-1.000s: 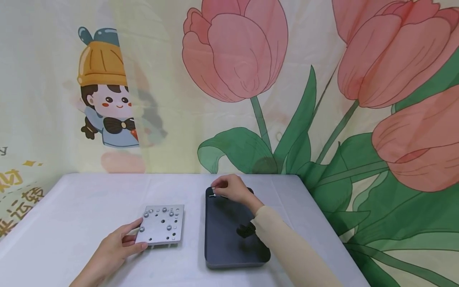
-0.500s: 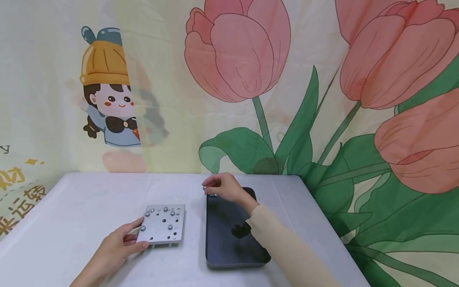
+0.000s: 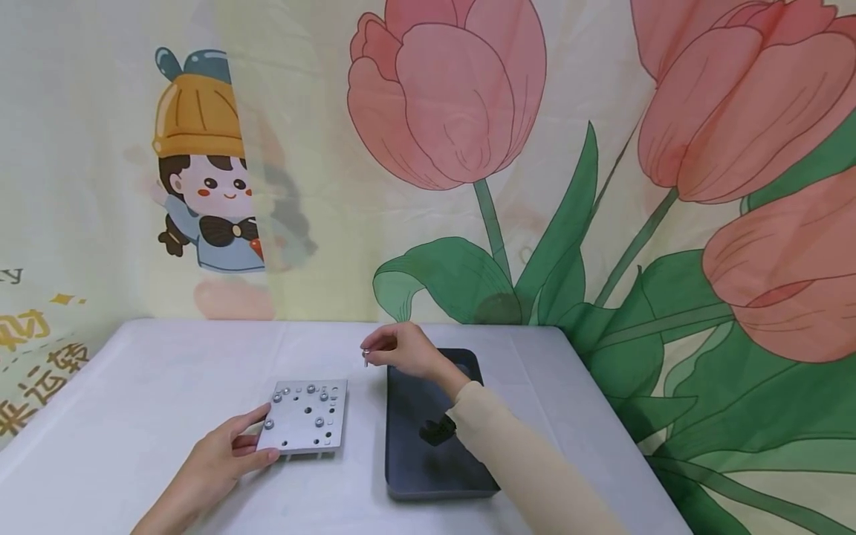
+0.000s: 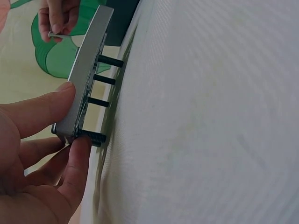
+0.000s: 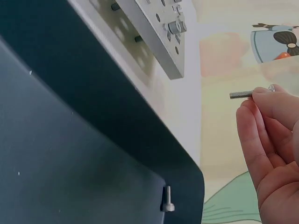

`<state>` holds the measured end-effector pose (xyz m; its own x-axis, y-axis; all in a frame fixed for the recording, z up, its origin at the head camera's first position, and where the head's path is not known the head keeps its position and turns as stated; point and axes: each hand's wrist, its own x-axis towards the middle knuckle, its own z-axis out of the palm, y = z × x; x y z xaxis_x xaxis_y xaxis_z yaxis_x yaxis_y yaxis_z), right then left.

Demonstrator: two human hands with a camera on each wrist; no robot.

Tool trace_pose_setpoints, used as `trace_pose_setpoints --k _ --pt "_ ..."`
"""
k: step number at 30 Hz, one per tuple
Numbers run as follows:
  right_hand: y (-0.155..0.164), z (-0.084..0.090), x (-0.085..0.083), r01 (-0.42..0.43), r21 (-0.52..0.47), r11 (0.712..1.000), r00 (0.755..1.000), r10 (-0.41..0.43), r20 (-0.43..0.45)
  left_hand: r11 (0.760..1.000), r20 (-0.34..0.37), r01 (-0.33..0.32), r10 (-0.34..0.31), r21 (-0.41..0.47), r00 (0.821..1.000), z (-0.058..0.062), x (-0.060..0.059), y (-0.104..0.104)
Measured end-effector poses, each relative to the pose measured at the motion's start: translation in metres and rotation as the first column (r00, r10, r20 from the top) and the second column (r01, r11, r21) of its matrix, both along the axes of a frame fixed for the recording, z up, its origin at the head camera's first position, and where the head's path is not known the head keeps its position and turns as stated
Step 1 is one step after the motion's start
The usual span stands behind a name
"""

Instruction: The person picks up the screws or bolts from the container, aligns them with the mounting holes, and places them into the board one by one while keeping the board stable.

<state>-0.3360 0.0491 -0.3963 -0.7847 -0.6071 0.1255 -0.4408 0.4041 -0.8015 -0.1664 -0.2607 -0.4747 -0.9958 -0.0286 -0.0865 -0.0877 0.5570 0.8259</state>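
Note:
My left hand grips the near-left corner of a square metal plate, thumb on one side and fingers on the other. Several screws stand in the plate's holes, and their threaded ends stick out underneath in the left wrist view. Between thumb and fingertips of my right hand, a small screw is pinched, its threaded shank pointing down. The right wrist view shows that screw's bare thread beyond the thumb. This hand is raised past the far-left corner of a dark tray.
The dark rectangular tray lies right of the plate on a white-covered table. One loose screw lies in a corner of the tray. A printed tulip backdrop hangs behind the table.
My right hand has moved left from over the tray's far end, lifting the screw out past the tray's edge. The left hand keeps its grip on the plate.

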Motion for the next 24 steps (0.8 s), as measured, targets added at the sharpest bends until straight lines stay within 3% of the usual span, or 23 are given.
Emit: trace_pose_setpoints --k 24 --pt "-0.042 -0.01 0.009 -0.051 0.053 0.997 0.998 0.049 0.037 1.0 -0.012 0.014 -0.014 0.022 1.0 -0.002 -0.001 -0.003"
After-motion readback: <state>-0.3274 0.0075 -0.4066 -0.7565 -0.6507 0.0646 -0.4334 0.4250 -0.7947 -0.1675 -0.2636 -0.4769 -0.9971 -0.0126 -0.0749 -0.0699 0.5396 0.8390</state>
